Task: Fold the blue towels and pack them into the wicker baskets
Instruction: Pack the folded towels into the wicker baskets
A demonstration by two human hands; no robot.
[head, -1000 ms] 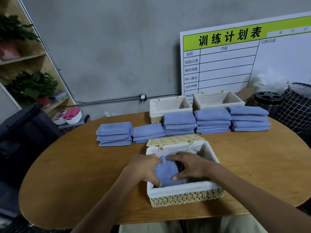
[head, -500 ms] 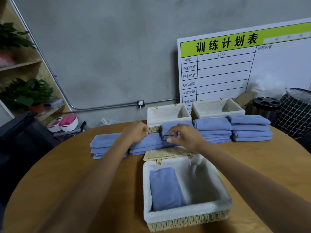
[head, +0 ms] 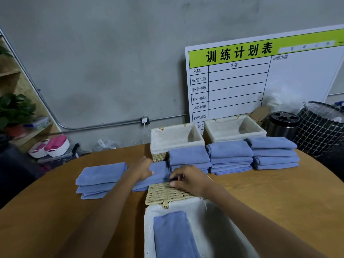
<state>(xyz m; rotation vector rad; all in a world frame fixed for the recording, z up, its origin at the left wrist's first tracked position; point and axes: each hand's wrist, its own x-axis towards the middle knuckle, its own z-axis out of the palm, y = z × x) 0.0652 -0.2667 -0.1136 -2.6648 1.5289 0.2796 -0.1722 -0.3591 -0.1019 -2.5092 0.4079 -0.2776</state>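
Observation:
The near wicker basket (head: pixel 219 229) with a white liner stands at the table's front, its woven lid (head: pixel 163 194) flipped back. One folded blue towel (head: pixel 172 237) lies in its left half. Behind the lid is a low stack of folded towels (head: pixel 161 173). My left hand (head: pixel 142 168) grips the stack's left end. My right hand (head: pixel 188 180) pinches its right edge between fingers and thumb. Other folded stacks lie at the left (head: pixel 101 178) and to the right (head: pixel 189 157), (head: pixel 229 155), (head: pixel 273 153). Two lined baskets (head: pixel 176 138), (head: pixel 234 129) at the back hold nothing.
The round wooden table (head: pixel 279 198) ends near the wall. A planning board (head: pixel 242 86) leans behind the baskets. A black bin (head: pixel 283 125) and a checked hamper (head: pixel 322 131) stand at the right. At the left are a shelf with plants (head: pixel 14 108) and a black bag (head: pixel 13 164).
Both hands left the towel in the near basket and reached forward over the lid. They now hold the low stack behind it. The camera has tilted and moved closer.

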